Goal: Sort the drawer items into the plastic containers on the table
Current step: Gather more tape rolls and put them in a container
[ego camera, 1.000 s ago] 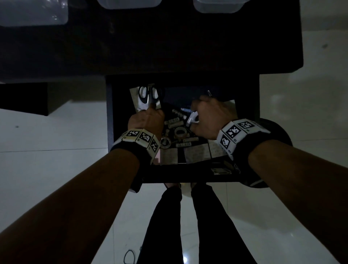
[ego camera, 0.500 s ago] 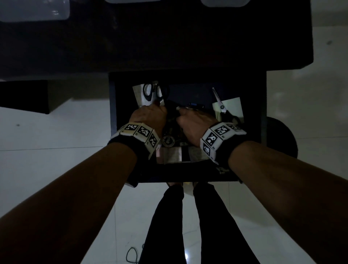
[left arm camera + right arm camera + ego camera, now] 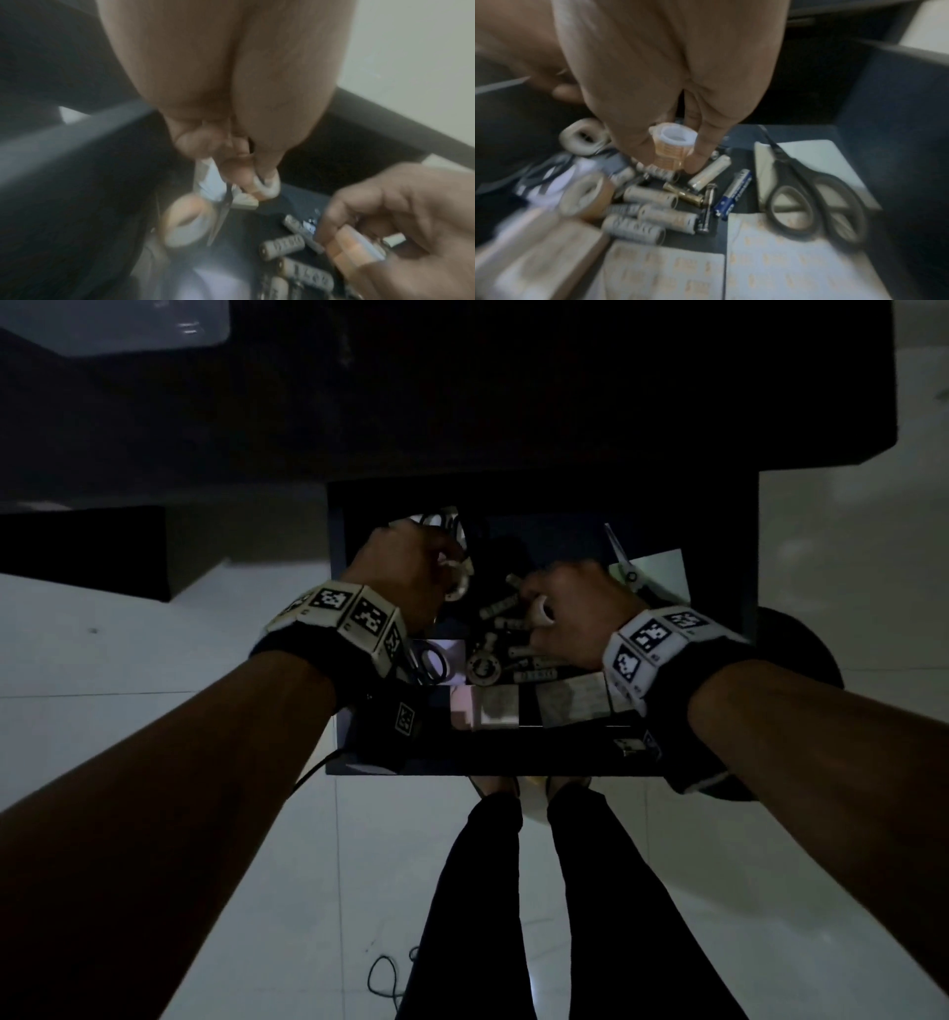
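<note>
Right hand (image 3: 654,85) grip: thumb and fingers pinched round a small roll of tape (image 3: 673,148), orange-printed with a white core, held just above the loose batteries (image 3: 709,172) in the open drawer (image 3: 744,588). Same roll shows in the left wrist view (image 3: 357,247), clamped between the fingertips.

Left hand (image 3: 226,85) grip: fingers curled round a pale tape ring (image 3: 267,186), lifted over the drawer's far left part. The head view shows that ring (image 3: 458,581) at the left hand's (image 3: 405,567) fingertips; the picture is blurred, so the finger placement is not fully clear.

Drawer contents near the hands: batteries in a heap at the middle, among them a blue one (image 3: 734,194); a wider tape roll (image 3: 588,194) to their left; black-handled scissors (image 3: 813,194) to the right, lying on white paper (image 3: 829,162); printed sheets (image 3: 782,259) along the near edge. A second pair of scissors (image 3: 429,662) lies beside the left wrist.

Further out: a dark table (image 3: 462,403) above the drawer, with one clear plastic container (image 3: 118,325) at its far left corner. The scene is dim.
</note>
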